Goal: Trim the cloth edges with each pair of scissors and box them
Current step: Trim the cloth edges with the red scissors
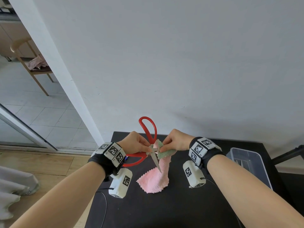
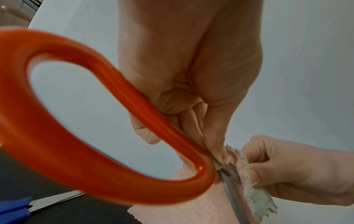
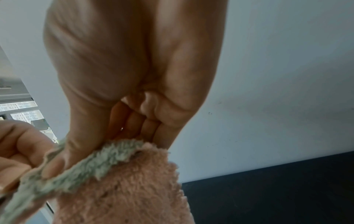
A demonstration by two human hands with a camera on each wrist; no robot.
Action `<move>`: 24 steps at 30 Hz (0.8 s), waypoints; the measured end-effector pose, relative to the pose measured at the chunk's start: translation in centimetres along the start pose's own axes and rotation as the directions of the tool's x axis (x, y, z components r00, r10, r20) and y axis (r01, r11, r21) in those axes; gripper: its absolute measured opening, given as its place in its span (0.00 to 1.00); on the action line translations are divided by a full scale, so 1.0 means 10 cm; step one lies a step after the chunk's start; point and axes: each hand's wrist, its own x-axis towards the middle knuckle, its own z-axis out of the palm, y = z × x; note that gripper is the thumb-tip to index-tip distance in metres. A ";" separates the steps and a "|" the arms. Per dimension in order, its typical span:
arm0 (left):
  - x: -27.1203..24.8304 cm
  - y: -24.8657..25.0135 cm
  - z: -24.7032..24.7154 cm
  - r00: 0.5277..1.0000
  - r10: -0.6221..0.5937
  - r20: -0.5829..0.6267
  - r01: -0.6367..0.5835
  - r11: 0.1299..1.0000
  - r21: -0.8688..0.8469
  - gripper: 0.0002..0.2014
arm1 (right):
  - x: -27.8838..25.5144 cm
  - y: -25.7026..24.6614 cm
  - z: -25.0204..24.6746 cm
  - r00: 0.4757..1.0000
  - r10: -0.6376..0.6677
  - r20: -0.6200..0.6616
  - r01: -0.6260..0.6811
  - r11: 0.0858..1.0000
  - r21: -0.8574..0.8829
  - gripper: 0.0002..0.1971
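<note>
Left hand (image 1: 134, 143): thumb and fingertips pinched together at the pivot of the red scissors (image 1: 148, 129), right where blades meet handles. Not in the finger loops. In the left wrist view the fingers (image 2: 214, 145) press onto the metal just past the near red loop, other fingers curled behind the handle.

Right hand (image 1: 176, 140): thumb and fingertips clamped on the top edge of the cloth (image 1: 156, 176). Right wrist view shows the thumb (image 3: 57, 163) pressing the green-faced edge, remaining fingers curled into the palm behind it.

Both pinches nearly touch, held up above the table (image 1: 164, 208).

Scissors: handles spread wide, 1 red loop pointing up toward the wall, the other pointing back toward the left wrist. Visible blade angles down and toward the camera, tip lying against the pink part of the cloth. Cannot tell where the 2nd blade sits; hidden by fingers and cloth.

Cloth: pink fleece, green on the reverse side where the top is folded over. It hangs from the right hand, bottom corner spread out on the black table with a zigzag edge.

Further out: clear plastic box (image 1: 250, 163) on the table, right of the right wrist, well apart from the cloth; contents not clear. Blue-handled scissors (image 2: 23, 206) lying flat on the table, seen only in the left wrist view, low left.
</note>
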 end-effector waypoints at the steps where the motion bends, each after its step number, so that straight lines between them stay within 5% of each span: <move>1: 0.00 0.00 0.00 1.000 -0.002 0.002 0.002 1.000 0.000 0.06 | 0.00 0.01 -0.01 1.000 0.001 -0.003 -0.001 1.000 0.004 0.13; 11: -0.10 -0.23 -0.24 0.995 -0.062 -0.075 0.069 0.993 0.097 0.05 | -0.12 0.46 -0.24 0.990 0.075 -0.120 -0.080 0.996 -0.035 0.15; 21: -0.04 -0.09 -0.19 0.996 -0.044 -0.077 0.052 0.993 0.107 0.04 | 0.00 -0.02 -0.14 0.996 -0.053 -0.073 0.057 0.996 0.061 0.06; 24: -0.02 -0.04 -0.16 0.996 -0.030 -0.089 0.040 0.992 0.116 0.03 | 0.07 -0.13 -0.01 0.995 -0.056 -0.077 0.061 0.996 0.067 0.14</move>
